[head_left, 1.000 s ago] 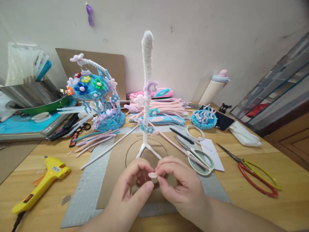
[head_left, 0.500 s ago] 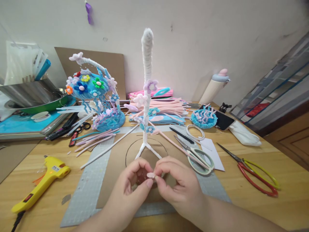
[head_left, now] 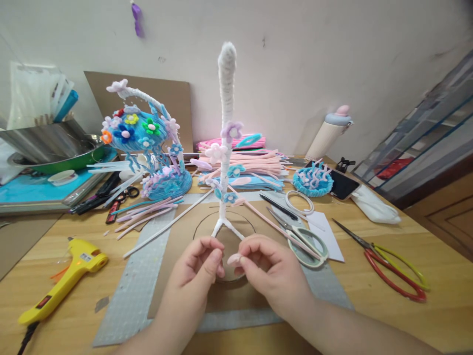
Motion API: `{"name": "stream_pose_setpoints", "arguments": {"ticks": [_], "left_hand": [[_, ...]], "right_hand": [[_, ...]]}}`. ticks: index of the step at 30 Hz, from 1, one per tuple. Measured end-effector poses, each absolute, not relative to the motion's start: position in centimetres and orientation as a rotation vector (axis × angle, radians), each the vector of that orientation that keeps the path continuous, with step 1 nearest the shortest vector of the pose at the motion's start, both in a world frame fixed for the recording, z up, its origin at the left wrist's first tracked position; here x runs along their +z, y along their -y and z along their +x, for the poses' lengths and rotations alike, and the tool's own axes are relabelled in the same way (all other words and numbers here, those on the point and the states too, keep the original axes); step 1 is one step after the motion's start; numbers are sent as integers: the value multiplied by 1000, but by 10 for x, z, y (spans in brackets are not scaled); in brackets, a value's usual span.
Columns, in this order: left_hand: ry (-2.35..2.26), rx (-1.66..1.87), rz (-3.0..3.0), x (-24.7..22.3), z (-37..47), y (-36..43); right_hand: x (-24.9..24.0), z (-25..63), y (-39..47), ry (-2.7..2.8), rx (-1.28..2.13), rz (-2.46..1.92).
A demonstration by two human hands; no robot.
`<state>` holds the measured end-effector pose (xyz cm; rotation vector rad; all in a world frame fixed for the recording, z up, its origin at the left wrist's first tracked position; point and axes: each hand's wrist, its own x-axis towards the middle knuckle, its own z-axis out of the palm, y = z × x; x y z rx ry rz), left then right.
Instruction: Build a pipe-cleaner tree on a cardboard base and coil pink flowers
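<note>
A small pale pink fuzzy piece (head_left: 234, 259) is pinched between the thumb and fingers of my right hand (head_left: 271, 268). Just left of it, my left hand (head_left: 197, 271) is closed with thumb against fingers; whether anything is in them cannot be made out. Both hands are over a brown cardboard sheet (head_left: 173, 291) with a drawn circle. Behind them stands a white fuzzy stem (head_left: 226, 98) with forked legs, whose lower ends the hands partly hide. Purple, pink and blue flowers (head_left: 232, 130) are on the stem.
A yellow glue gun (head_left: 62, 281) lies at the left. Green-handled scissors (head_left: 308, 246) and red-and-yellow-handled scissors (head_left: 397, 276) lie at the right. Behind are a blue flowered model (head_left: 140, 133), bundles of pink stems (head_left: 254, 162), a bottle (head_left: 327, 133) and a phone (head_left: 343, 185).
My left hand has moved left, away from the pink piece, leaving a gap between the hands. The piece stays in my right hand.
</note>
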<state>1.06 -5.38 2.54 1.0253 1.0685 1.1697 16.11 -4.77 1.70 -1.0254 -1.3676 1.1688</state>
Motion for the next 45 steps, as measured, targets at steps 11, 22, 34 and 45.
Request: {"name": "stream_pose_setpoints", "arguments": {"ticks": [11,22,34,45], "left_hand": [[-887,1221,1257,25,9,61],[-1254,1228,1073,26,9,53],[-1027,1051,1111,24,14,52],[-989,1060,927,29,16,49]], "right_hand": [[28,161,41,1066,1496,-1139],[31,160,40,1032,1453,-1138],[15,159,46,1469,1049,-1059],[22,163,49,1628,934,-1023]]}}
